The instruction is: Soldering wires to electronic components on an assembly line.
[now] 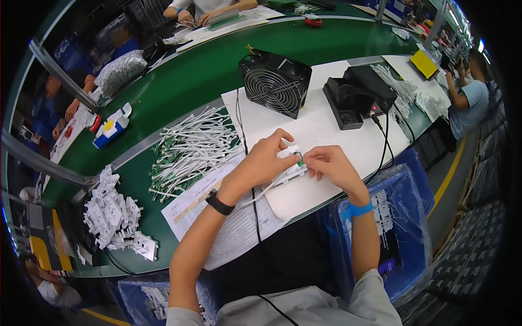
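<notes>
Over the white board (348, 163), my left hand (262, 163) grips a white plastic housing (294, 173) between thumb and fingers. A small green circuit board (300, 160) shows at the housing's upper side, and a white cable (263, 194) trails from it toward the lower left. The fingers of my right hand (333, 164) are pinched together at the green board's edge; the fingertips hide how it sits. To the left lies a heap of white cables with green boards (198, 144). Farther left, white plastic housings (111, 209) are piled up.
A black fan (274, 84) stands beyond my hands, beside a black box device (353, 98) with cords. Printed paper (234, 233) lies under my left forearm. Blue lined bins (405, 217) stand below the table edge. Other people work across the green belt (201, 65) and at the right.
</notes>
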A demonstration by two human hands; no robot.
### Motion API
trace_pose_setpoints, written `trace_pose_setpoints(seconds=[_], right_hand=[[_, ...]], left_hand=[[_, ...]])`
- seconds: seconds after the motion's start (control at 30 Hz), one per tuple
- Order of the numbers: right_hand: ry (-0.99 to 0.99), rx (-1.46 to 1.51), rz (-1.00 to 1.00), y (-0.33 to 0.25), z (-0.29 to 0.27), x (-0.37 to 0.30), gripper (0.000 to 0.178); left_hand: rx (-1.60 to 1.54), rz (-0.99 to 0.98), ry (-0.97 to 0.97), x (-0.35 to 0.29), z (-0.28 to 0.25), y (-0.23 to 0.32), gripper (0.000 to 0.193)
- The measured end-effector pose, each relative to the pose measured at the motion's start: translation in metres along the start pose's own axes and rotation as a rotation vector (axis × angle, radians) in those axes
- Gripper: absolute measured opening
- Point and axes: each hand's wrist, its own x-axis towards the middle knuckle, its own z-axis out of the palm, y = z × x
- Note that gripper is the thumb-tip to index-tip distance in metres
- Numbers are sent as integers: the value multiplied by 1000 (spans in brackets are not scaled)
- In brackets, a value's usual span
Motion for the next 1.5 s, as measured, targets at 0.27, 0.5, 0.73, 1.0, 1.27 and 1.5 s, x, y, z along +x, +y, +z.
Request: trace_pose_setpoints(seconds=[0.27,0.5,0.73,1.0,1.27,1.5], right_hand=[[502,-318,-233,23,-14,23,14],[966,-21,-350,-1,-87,60,37],[913,-359,-392,-13,-101,75,18],[1076,-626,-627,18,-100,97,21],[1058,-587,-619,19,-97,95,18],[1102,-459,-632,13,-97,92,18]], left_hand=[[483,183,354,3,43,-13,29],[454,169,328,-9,47,-4,27],[424,148,424,-11,55,-9,32],[377,112,449,-11,59,-8,33],[361,106,475,-13,60,-9,33],[404,108,485,-11,64,-7,33]])
